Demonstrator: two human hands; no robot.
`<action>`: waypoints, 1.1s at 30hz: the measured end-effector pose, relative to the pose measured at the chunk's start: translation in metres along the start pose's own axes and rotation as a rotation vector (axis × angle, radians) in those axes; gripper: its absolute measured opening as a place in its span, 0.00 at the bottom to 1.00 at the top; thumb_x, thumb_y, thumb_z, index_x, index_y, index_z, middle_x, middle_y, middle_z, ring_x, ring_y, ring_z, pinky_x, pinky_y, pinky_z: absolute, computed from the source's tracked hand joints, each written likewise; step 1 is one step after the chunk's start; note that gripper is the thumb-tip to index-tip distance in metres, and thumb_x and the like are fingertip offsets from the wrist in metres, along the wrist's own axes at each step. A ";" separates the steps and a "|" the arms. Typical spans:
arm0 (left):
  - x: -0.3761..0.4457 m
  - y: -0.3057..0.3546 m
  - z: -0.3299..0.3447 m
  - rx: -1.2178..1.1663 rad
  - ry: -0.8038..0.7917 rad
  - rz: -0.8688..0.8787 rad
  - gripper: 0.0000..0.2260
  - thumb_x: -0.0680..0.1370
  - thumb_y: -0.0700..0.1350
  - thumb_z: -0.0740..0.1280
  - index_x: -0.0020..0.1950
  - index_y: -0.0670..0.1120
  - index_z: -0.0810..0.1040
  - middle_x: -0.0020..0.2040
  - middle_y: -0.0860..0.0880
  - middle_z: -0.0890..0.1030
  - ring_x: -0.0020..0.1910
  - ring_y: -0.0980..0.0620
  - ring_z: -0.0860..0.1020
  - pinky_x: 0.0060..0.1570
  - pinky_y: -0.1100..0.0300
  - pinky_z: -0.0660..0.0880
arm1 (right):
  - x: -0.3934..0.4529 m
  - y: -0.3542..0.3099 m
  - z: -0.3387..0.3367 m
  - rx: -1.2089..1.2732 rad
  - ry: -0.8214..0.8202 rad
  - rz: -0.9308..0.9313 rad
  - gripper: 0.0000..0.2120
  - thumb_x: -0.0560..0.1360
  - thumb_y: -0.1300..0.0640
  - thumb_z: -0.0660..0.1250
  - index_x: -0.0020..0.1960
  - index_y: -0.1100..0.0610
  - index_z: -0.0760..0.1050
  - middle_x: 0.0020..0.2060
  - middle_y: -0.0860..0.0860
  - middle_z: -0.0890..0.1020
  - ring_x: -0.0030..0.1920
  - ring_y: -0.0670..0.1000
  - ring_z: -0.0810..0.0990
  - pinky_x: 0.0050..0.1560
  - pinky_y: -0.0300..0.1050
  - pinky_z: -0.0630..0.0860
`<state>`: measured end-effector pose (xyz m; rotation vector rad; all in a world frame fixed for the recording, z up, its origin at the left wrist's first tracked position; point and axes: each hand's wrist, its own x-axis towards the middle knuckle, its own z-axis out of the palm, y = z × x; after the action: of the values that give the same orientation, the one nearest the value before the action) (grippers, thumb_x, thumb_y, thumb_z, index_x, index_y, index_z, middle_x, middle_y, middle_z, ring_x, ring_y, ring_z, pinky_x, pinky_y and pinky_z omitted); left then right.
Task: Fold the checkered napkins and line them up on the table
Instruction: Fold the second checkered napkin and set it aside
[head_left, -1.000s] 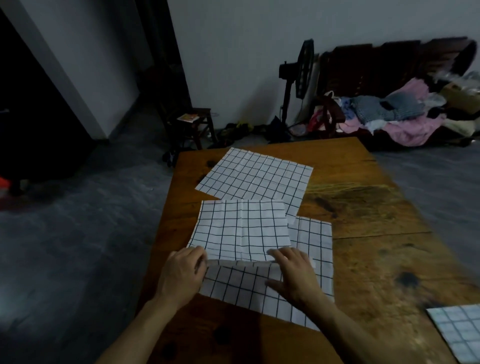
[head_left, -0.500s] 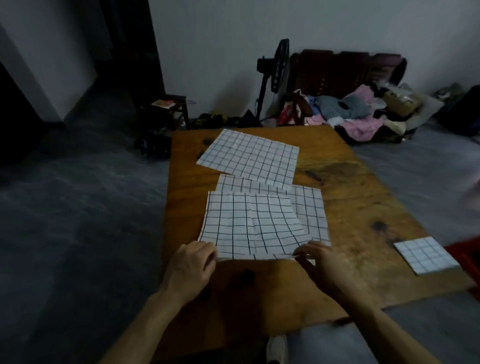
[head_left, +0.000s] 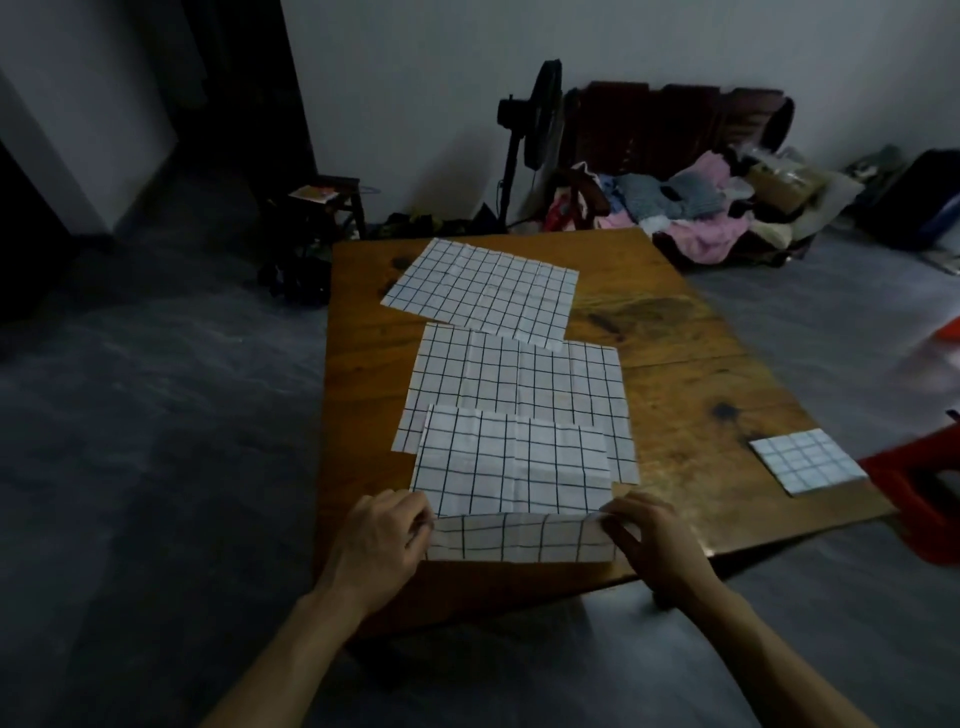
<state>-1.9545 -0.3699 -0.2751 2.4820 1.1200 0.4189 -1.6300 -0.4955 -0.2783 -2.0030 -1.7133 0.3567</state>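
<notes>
At the bottom centre of the frame, a half-folded checkered napkin (head_left: 511, 467) is pinched at its near corners by the left hand (head_left: 382, 543) and right hand (head_left: 654, 545), fingers curled on the cloth at the near edge of a wooden table (head_left: 691, 364). Just above, a flat napkin (head_left: 519, 379) is partly covered. Higher still, a second flat napkin (head_left: 483, 291) is overlapping it. At the right edge, a small folded napkin (head_left: 808, 460) is lying apart.

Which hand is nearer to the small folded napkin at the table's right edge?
Right. The right hand pinches the near napkin's right corner, leftward of the small folded napkin; the left hand pinches the opposite corner, farther away.
</notes>
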 end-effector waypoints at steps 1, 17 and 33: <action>0.002 0.003 -0.002 0.013 0.009 0.002 0.06 0.77 0.46 0.68 0.47 0.57 0.72 0.42 0.59 0.74 0.40 0.62 0.72 0.43 0.65 0.69 | 0.000 0.002 -0.001 0.016 0.010 0.000 0.03 0.76 0.57 0.69 0.48 0.51 0.81 0.43 0.43 0.78 0.43 0.40 0.76 0.42 0.39 0.77; 0.039 0.036 -0.029 0.094 0.199 -0.052 0.10 0.74 0.39 0.71 0.50 0.51 0.76 0.44 0.56 0.77 0.44 0.58 0.75 0.45 0.58 0.73 | 0.039 0.023 -0.035 0.184 0.124 -0.049 0.03 0.76 0.57 0.68 0.48 0.53 0.80 0.42 0.45 0.82 0.43 0.43 0.80 0.42 0.44 0.80; 0.136 -0.036 0.001 -0.091 0.132 0.030 0.07 0.76 0.39 0.69 0.50 0.50 0.75 0.44 0.54 0.77 0.43 0.56 0.76 0.45 0.56 0.77 | 0.099 0.022 -0.026 0.032 0.185 0.135 0.05 0.76 0.63 0.68 0.47 0.54 0.80 0.41 0.43 0.79 0.44 0.36 0.77 0.41 0.26 0.72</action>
<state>-1.8915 -0.2444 -0.2773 2.4239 1.0884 0.6361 -1.5804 -0.4055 -0.2560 -2.0637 -1.4569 0.2344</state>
